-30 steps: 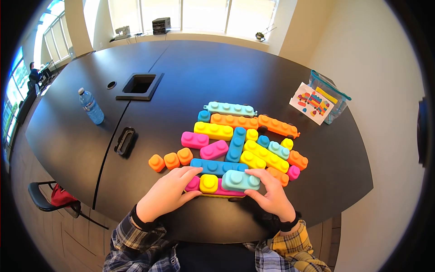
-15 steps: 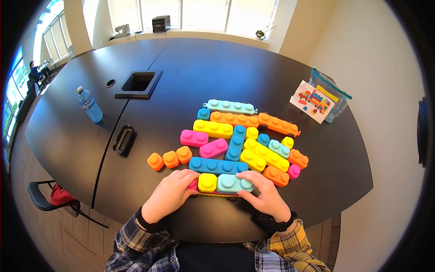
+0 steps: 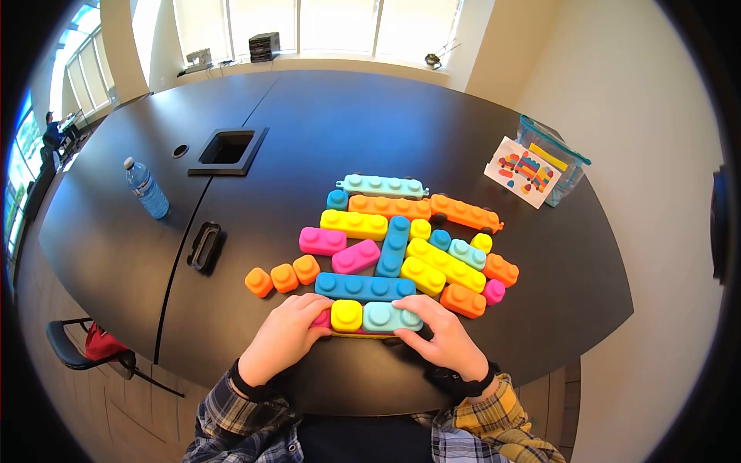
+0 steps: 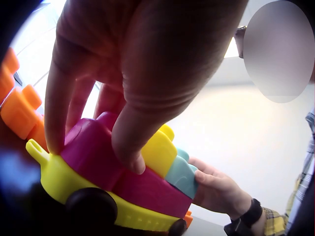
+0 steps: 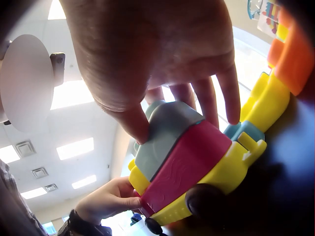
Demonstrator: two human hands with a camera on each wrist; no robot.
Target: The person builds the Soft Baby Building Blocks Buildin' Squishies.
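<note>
Light-teal two-stud block lies over right end of yellow wheeled base, long axes parallel. Right hand, nearer, pinches it, thumb against fingers; left hand grips magenta block, base's left end.

Past my left hand: three orange cubes block straight ahead.
Past both hands: a long blue brick lies close across my way.
Past my right hand: an orange brick bars going forward.
Between my hands: the wheeled block stack fills the gap.
Outward, either side: room along the tabletop.
Toward me: open strip to the edge.
</note>
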